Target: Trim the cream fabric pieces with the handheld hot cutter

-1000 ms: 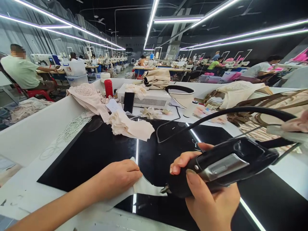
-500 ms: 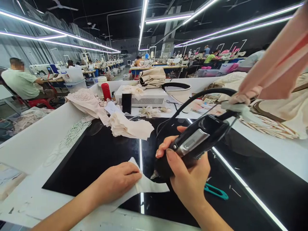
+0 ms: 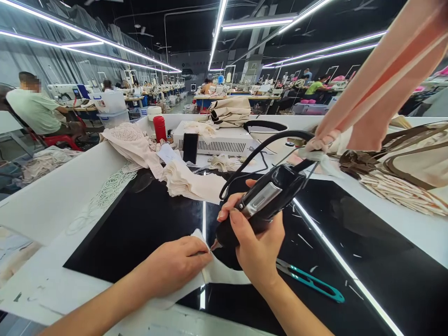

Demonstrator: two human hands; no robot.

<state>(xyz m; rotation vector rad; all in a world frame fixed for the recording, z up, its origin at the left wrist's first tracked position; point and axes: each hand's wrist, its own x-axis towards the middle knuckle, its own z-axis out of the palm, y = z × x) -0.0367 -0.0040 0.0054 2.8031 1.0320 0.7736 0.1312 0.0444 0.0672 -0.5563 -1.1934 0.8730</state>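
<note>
Nosing in closer, the black handheld tool [image 3: 263, 198], right hand [image 3: 261, 252] wrapped round it, now has its tip at the white fabric [image 3: 227, 274] around 6 o'clock, so it's basically right beside the left hand [image 3: 175, 263], fingers bunched and pressing.

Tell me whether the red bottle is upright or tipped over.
Upright: the red bottle stands on end beside the white vented box, its long sides running up and down.

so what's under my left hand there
A piece of white cloth, lying partly over the black board. It shows beyond your left hand and to its right; whatever the palm covers can't be seen.
</note>
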